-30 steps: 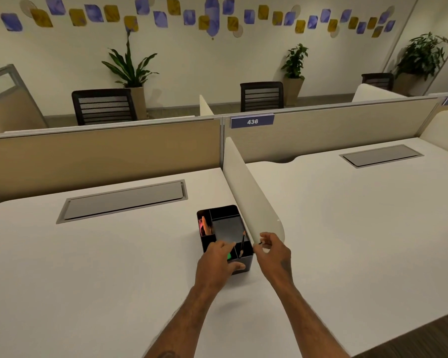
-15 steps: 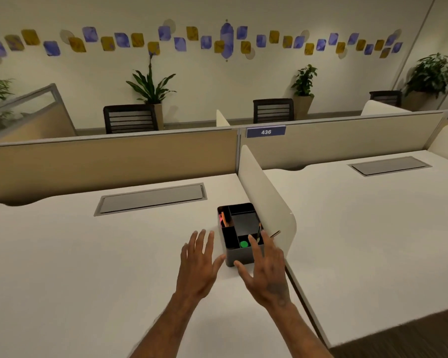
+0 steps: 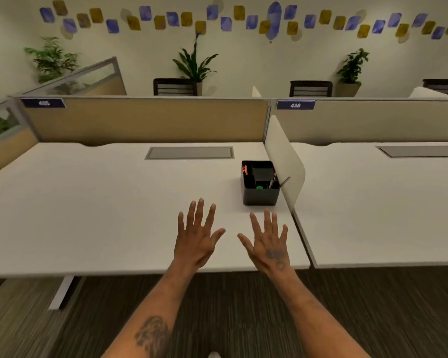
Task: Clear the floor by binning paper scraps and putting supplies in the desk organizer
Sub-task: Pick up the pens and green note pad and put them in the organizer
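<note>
A black desk organizer stands on the white desk, right against the white divider panel. Inside it I see an orange item at the back left, a green item at the front and pens leaning out to the right. My left hand hovers over the desk's front part with fingers spread and nothing in it. My right hand is beside it, just in front of the organizer, also spread and empty. Neither hand touches the organizer.
A grey cable hatch is set into the desk behind the organizer. A second desk lies right of the divider. Tan partitions close the back. Dark striped carpet shows below; a desk leg stands at the left.
Both hands let go of the organizer and pulled back toward me, fingers now spread. The view drew back and left, so the carpet and desk edge show.
</note>
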`<control>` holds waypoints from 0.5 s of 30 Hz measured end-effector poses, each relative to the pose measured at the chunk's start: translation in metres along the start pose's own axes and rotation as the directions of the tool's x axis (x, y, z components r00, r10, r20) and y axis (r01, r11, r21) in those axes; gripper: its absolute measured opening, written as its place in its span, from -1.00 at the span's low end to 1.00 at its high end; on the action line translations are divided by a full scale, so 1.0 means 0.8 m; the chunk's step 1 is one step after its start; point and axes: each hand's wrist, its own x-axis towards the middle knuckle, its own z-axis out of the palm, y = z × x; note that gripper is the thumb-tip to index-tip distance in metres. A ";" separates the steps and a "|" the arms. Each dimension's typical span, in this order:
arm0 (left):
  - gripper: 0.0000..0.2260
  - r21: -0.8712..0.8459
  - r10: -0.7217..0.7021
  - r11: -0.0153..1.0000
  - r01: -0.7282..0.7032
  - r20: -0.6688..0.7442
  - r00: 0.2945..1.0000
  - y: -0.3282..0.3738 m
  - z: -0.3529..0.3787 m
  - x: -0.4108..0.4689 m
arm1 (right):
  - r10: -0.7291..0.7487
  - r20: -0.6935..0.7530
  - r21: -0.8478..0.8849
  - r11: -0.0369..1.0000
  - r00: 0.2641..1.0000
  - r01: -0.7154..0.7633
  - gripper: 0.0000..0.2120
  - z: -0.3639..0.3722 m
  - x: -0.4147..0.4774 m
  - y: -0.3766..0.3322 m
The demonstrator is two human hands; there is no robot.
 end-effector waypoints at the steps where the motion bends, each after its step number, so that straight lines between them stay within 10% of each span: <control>1: -0.33 0.005 -0.012 1.000 0.012 0.001 1.000 0.000 -0.010 -0.019 | -0.007 0.012 0.002 1.000 1.000 0.007 -0.28 -0.002 -0.017 -0.004; 15: -0.33 -0.034 -0.088 0.995 0.091 0.097 0.991 -0.071 -0.097 -0.265 | -0.048 0.031 0.004 0.999 0.998 0.048 -0.32 0.005 -0.219 -0.119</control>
